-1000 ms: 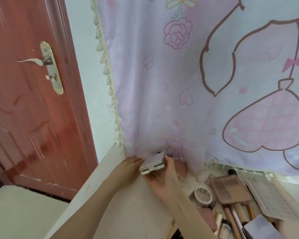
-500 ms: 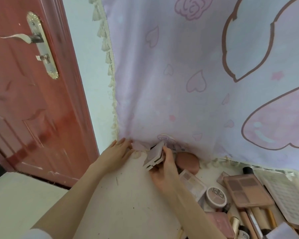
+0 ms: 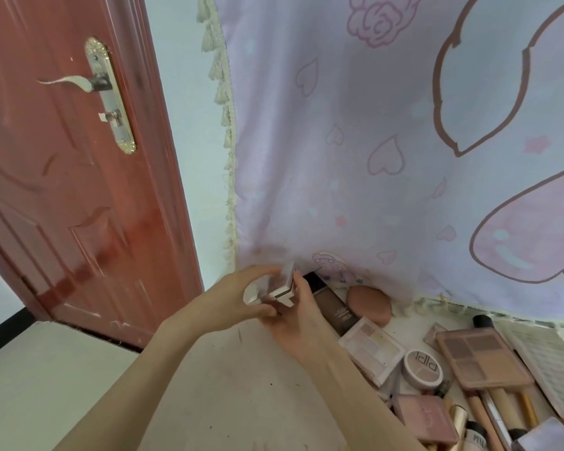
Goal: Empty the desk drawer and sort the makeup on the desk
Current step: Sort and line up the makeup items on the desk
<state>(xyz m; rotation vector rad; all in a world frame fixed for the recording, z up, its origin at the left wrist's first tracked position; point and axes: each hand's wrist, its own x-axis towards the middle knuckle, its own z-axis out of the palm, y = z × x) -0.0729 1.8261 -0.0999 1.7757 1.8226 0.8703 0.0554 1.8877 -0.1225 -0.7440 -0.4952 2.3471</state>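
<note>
Above the back left of the white desk (image 3: pixel 228 379), both my hands hold a small silver-white compact (image 3: pixel 282 284). My left hand (image 3: pixel 241 301) curls round its left side and a rounded pale part. My right hand (image 3: pixel 300 317) grips its right side from below, thumb on the edge. Makeup lies to the right: a dark foundation tube (image 3: pixel 332 307), a pink sponge (image 3: pixel 370 302), a pale eyeshadow palette (image 3: pixel 372 348), a round jar (image 3: pixel 422 367), a brown contour palette (image 3: pixel 481 356), a pink compact (image 3: pixel 427 418), and brushes (image 3: pixel 498 415).
A printed pink and lilac curtain (image 3: pixel 388 151) hangs behind the desk down to its back edge. A red door (image 3: pixel 62 177) with a metal handle stands at the left, past the desk's left edge. A white ribbed sheet (image 3: pixel 547 359) lies at the far right.
My left hand left the curtain's foot and came onto the compact, so both hands hold it. The compact is lifted a little and turned. The view tilted up again.
</note>
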